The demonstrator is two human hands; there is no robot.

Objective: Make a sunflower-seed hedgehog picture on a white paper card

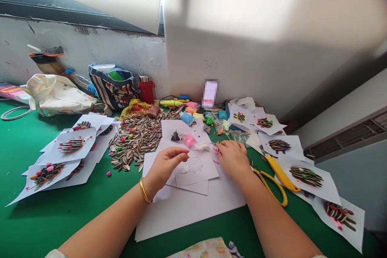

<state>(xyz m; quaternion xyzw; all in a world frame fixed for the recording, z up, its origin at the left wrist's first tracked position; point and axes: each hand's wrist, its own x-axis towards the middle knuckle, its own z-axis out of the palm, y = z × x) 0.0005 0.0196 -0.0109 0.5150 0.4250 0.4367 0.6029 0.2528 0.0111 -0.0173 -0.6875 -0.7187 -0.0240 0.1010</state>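
My left hand (169,165), a gold bangle on its wrist, hovers over the left part of a hedgehog drawing (194,165) on white paper. Its thumb and fingertips are drawn together; what is between them, if anything, is too small to make out. A whitish lump of clay (184,169) lies on the drawing's left end. To the right, my right hand (233,158) has its fingers closed beside a small pink bit and a thin tip, with the grip partly hidden. Ahead of both hands lie a pink clay lump (190,140) and a black clay lump (175,136).
Striped sunflower seeds (136,141) are heaped at left. Seed-covered pictures (72,145) lie on both sides. Yellow-handled scissors (282,195) and a yellow comb-like strip (281,173) rest by my right forearm. Bags, a red flask (146,90) and a phone (210,93) stand along the wall.
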